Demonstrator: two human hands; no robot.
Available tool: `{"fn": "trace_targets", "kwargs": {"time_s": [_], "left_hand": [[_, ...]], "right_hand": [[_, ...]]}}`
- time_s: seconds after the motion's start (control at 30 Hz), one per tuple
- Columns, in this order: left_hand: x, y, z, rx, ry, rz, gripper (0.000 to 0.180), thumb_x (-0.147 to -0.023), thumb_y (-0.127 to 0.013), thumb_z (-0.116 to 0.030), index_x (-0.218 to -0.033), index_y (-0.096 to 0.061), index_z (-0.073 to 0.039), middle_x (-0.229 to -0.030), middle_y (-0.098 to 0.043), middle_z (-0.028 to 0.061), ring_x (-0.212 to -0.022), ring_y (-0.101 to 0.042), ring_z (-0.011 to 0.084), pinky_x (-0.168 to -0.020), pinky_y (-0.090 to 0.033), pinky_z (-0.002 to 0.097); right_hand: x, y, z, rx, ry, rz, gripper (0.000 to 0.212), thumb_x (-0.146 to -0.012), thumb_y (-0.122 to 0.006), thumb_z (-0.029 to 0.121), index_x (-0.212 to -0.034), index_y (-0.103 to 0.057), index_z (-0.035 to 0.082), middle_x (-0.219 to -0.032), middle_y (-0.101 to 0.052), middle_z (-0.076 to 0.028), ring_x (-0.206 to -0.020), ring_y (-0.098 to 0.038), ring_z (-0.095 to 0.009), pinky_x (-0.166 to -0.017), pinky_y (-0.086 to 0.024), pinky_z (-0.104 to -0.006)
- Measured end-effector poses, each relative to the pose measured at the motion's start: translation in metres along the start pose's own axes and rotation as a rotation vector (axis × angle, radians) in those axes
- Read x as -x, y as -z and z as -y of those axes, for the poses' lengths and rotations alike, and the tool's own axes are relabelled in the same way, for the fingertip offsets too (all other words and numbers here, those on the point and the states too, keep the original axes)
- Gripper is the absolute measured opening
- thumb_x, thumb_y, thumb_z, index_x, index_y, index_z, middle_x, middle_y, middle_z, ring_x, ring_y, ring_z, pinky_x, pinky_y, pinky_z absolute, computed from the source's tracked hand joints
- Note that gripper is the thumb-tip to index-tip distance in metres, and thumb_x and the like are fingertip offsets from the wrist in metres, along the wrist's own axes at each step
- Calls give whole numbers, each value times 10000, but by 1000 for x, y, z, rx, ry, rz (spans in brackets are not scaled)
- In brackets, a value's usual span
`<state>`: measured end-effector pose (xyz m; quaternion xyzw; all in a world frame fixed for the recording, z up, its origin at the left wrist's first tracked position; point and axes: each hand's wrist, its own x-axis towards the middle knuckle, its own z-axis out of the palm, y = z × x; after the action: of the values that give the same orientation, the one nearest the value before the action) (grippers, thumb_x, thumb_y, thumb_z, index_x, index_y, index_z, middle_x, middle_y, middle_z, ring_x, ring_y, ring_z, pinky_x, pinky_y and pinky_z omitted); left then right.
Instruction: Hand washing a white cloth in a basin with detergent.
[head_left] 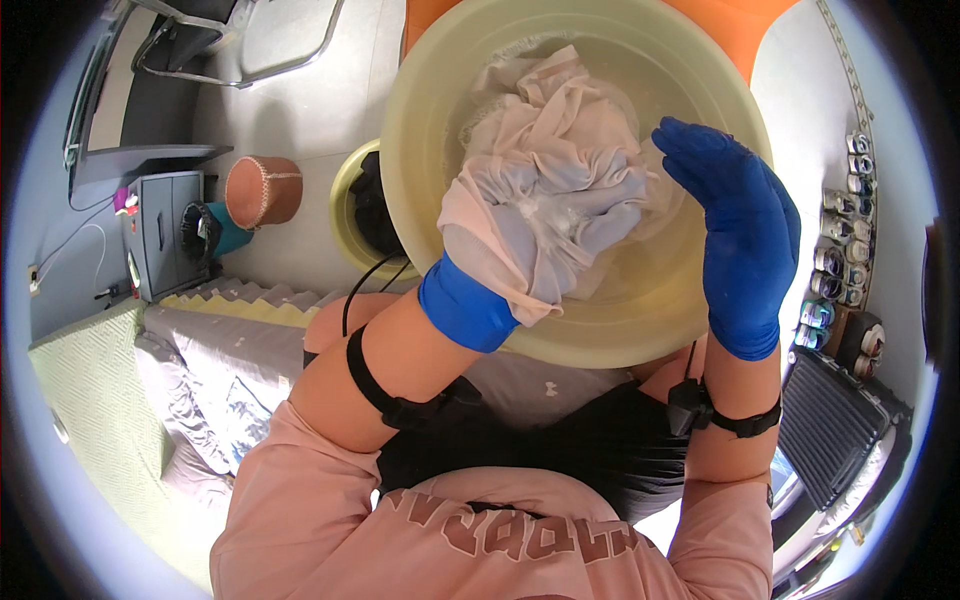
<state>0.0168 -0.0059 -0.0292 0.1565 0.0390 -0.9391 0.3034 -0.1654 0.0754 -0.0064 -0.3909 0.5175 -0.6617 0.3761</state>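
Wet pale cloth (545, 180) bunched over pale yellow basin (640, 330), draped across left hand (520, 250) in blue glove; grip hidden beneath fabric, cannot tell. Right hand (745, 235), blue-gloved, open flat, fingers straight, just beside cloth, holding nothing. Orange stool (765, 40) under basin.

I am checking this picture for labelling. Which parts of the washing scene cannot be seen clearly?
All in the head view:
- Left hand: the wet pale garment is draped over its blue glove, so its fingers are hidden.
- Yellow basin: its far rim is cut off by the top edge; the garment covers the bottom.
- Right hand: open beside the garment; whether it touches the cloth is unclear.
- Small containers on the shelf: too small.
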Motion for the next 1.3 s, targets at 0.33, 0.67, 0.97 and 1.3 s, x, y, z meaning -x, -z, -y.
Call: {"fn": "trace_targets", "kwargs": {"time_s": [0.33, 0.67, 0.97, 1.3], "left_hand": [[1, 7, 4, -4, -10, 17, 383, -977, -440, -246, -1284, -501, -24, -1264, -521, 263, -1200, -509, 433, -953, -479, 526], [1, -1, 3, 22, 36, -34, 437, -1000, -388, -326, -1339, -465, -63, -1311, -468, 254, -1219, -466, 465, -982, -439, 572], [4, 2, 5, -23, 76, 121, 569, -948, -357, -251, -1472, -287, -39, -1444, -370, 251, -1311, -388, 437, -1079, -353, 583], [8, -6, 5, -47, 89, 135, 517, -980, -353, -263, -1388, -408, 49, -1437, -404, 254, -1296, -420, 460, -1052, -378, 576]], "right_hand": [[2, -6, -2, -16, -28, 20, 411, -1017, -352, 190, -1165, -589, -111, -1133, -649, -235, -1060, -640, -296, -961, -479, -378], [5, -10, -2, -13, -42, 28, 421, -1022, -362, 214, -1164, -596, -106, -1123, -656, -228, -1054, -645, -288, -969, -476, -374], [3, -3, -6, 73, 24, 75, 435, -1023, -302, 184, -1189, -553, -131, -1176, -617, -257, -1076, -621, -323, -972, -468, -412], [-2, 5, -11, 126, -118, 65, 314, -962, -435, 79, -1187, -603, -63, -1114, -665, -160, -1049, -621, -217, -961, -457, -319]]}}
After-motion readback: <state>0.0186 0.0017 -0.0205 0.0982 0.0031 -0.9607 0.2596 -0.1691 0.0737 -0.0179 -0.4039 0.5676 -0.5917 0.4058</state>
